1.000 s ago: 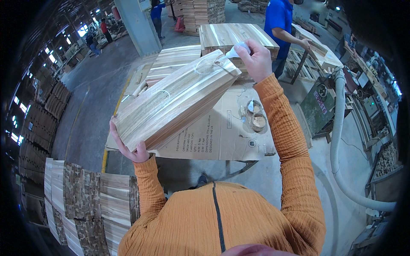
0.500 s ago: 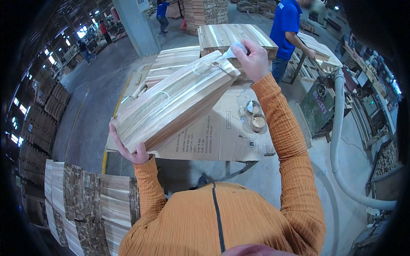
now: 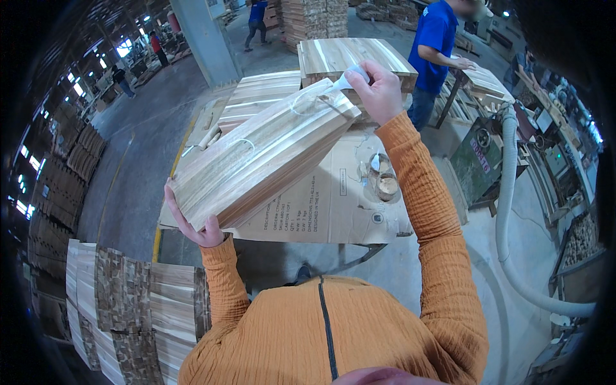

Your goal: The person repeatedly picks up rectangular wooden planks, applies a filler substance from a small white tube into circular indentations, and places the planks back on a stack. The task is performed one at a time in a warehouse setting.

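Over the counter (image 3: pixel 168 217): one long wooden block (image 3: pixel 276 141), striped in light and brown grain, slanting from the near left corner toward the far edge; whether it rests on anything beneath, cannot be told.
Block face: turned upward; pale curved marks (image 3: pixel 253 147) at the middle and toward the far end.
Left hand (image 3: pixel 204 236): grip clasped around the block's near left end, thumb on the near side, fingers along the outer end.
Right hand (image 3: pixel 386 96): grip closed about a small white bottle (image 3: pixel 354 76), nozzle aimed down at the block's far end; contact of the tip, too small to tell.
Sleeves (image 3: pixel 423 186): orange, crinkled cloth.
Counter cover: printed cardboard (image 3: pixel 327 218), reaching the near edge.
Toward the right edge: two round brown containers (image 3: pixel 387 187), side by side, the farther with a white piece inside.
Far edge, right: stack of wooden panels (image 3: pixel 356 56).
Far edge, left: lower stack of striped boards (image 3: pixel 260 90).
Beyond the far right corner: co-worker in blue shirt (image 3: pixel 434 35), hand upon boards.
Right of the counter: green machine (image 3: pixel 473 157); grey hose (image 3: pixel 507 199).
Beyond the near left corner: panel piles (image 3: pixel 170 298).
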{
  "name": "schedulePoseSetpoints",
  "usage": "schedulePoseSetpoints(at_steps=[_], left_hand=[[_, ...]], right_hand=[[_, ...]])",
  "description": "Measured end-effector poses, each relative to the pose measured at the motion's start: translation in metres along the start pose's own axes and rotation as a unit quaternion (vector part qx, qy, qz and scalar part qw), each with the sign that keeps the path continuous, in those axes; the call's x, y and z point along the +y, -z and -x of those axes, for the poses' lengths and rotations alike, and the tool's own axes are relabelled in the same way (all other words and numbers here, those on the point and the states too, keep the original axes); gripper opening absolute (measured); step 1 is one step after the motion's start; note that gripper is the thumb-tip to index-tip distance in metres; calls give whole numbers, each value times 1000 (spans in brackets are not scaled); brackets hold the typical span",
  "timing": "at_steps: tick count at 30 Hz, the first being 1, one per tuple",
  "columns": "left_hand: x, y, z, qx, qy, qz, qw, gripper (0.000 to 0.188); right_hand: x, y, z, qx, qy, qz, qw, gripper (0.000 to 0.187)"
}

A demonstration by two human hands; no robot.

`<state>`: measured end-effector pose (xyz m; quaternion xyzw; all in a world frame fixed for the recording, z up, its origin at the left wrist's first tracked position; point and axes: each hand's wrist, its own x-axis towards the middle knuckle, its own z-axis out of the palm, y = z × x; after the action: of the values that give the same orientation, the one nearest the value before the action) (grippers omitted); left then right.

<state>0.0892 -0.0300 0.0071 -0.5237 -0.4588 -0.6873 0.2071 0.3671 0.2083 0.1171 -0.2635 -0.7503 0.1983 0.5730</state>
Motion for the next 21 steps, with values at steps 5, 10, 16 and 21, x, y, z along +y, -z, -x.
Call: schedulePoseSetpoints(at_steps=[5,10,16,21], left_hand=[[1,0,0,-2,-3,-3,1000,89],[2,-1,0,0,-5,5,1000,91],[0,1,1,-1,-8,5,1000,90],[0,1,1,0,-10,-1,1000,86]], right_hand=[[-2,-1,0,-1,15,11,1000,22],[-1,0,0,14,28,8,999,24],[5,4,1,23,29,7,999,24],[6,8,2,17,27,39,999,25]])
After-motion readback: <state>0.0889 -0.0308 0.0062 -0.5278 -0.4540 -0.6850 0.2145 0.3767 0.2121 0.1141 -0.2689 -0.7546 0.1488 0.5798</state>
